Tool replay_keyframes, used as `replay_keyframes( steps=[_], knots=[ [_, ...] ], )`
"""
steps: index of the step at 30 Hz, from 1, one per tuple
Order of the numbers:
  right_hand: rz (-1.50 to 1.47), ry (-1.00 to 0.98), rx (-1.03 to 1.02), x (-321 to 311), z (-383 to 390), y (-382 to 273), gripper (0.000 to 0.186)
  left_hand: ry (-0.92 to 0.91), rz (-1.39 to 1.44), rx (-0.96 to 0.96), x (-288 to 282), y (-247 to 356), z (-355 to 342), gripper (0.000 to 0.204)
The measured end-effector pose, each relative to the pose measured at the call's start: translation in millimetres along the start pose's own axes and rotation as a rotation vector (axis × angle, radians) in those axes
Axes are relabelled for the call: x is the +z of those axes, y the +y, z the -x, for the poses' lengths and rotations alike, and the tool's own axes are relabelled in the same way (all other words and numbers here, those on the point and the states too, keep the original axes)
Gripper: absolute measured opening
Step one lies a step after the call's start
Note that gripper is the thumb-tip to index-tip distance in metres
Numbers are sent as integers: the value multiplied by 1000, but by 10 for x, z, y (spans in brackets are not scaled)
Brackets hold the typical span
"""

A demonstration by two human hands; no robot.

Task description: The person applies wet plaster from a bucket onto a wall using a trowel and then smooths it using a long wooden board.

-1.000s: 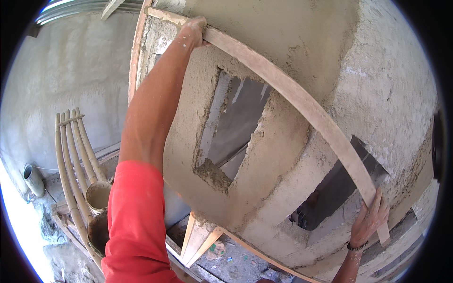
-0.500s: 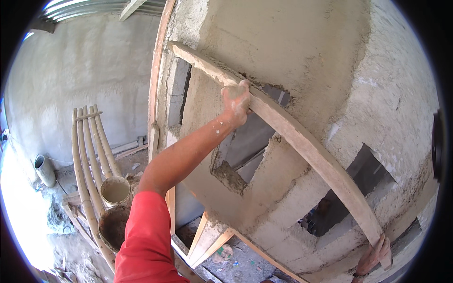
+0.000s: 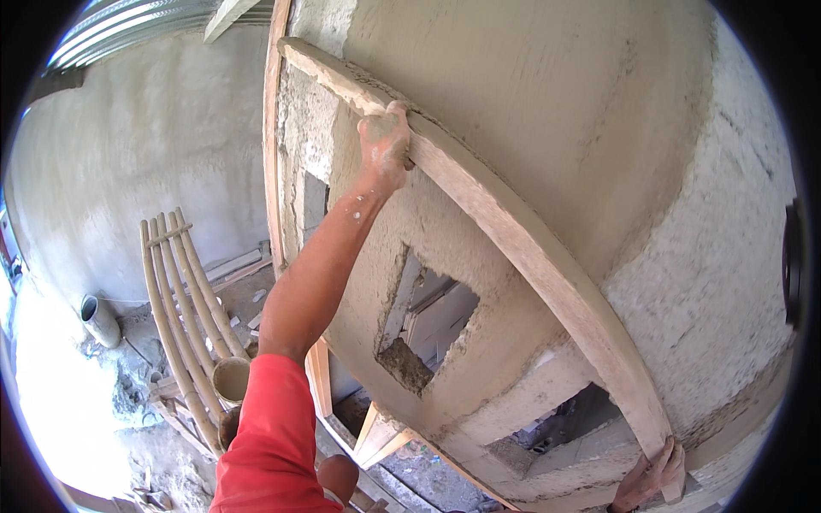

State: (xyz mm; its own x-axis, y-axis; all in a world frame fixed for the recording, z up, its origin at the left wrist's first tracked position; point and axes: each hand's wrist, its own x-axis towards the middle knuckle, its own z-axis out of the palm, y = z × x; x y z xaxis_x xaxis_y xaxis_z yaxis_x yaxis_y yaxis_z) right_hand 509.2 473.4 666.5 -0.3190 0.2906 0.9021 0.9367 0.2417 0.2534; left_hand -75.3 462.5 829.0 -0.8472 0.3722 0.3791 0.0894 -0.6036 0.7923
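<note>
A long wooden screed board (image 3: 534, 256) lies slantwise against a plastered wall (image 3: 513, 85), its far end at the upper left and its near end at the lower right. My left hand (image 3: 385, 144) is closed round the board toward its upper end, with that arm stretched out. Down at the lower end, my right hand (image 3: 654, 475) grips the board, partly seen. Smooth damp plaster spreads above the board, and mortar clings along its upper edge. Below it the wall has a rough-edged square opening (image 3: 440, 312) and a second opening (image 3: 569, 419).
On the left stands a scaffold of bamboo poles (image 3: 184, 299), with a mortar-smeared bucket (image 3: 231, 378) beside my upper arm. A metal bucket (image 3: 100, 321) rests on the ground farther off. An upright timber strip (image 3: 272, 145) edges the wall. Wooden framing (image 3: 376, 440) shows below.
Both hands have moved the board up the wall and leftward in the view. The square opening it partly covered now shows whole beneath it. The view itself has shifted somewhat.
</note>
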Motion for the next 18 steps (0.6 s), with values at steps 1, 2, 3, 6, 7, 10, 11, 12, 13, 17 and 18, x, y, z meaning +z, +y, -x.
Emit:
replay_keyframes(
  steps=[1, 2, 3, 6, 7, 10, 11, 12, 13, 17, 18],
  knots=[
    [2, -19, 20, -48, -179, 46, 48, 22, 40, 9, 84, 175, -145, 30],
    [6, -37, 40, -63, -350, 107, 48, 52, 46, 24, 183, 351, -277, 30],
    [10, -55, 58, -125, -547, 106, 48, 49, 17, 8, 252, 493, -401, 30],
    [-17, -71, 47, -284, -1144, 36, 47, 1, -232, 121, 311, 837, -956, 33],
    [-34, -78, 46, -345, -1339, -14, 47, 29, -208, 79, 368, 983, -1028, 32],
    [-38, -119, 81, -553, -1744, 32, 45, 69, -192, -67, 560, 1290, -1141, 31],
    [-32, -133, 95, -602, -1830, 75, 45, 69, -171, -99, 600, 1345, -1154, 31],
    [-37, -167, 91, -640, -1899, 70, 42, 77, -152, -127, 587, 1402, -1154, 31],
    [-40, -203, 93, -664, -1918, 50, 39, 79, -135, -157, 593, 1427, -1140, 31],
    [-95, -224, 69, -737, -1950, 126, 36, 54, -144, -204, 639, 1439, -1119, 30],
    [-99, -223, 67, -710, -1944, 103, 36, 31, -237, -101, 541, 1408, -1121, 28]
  ],
)
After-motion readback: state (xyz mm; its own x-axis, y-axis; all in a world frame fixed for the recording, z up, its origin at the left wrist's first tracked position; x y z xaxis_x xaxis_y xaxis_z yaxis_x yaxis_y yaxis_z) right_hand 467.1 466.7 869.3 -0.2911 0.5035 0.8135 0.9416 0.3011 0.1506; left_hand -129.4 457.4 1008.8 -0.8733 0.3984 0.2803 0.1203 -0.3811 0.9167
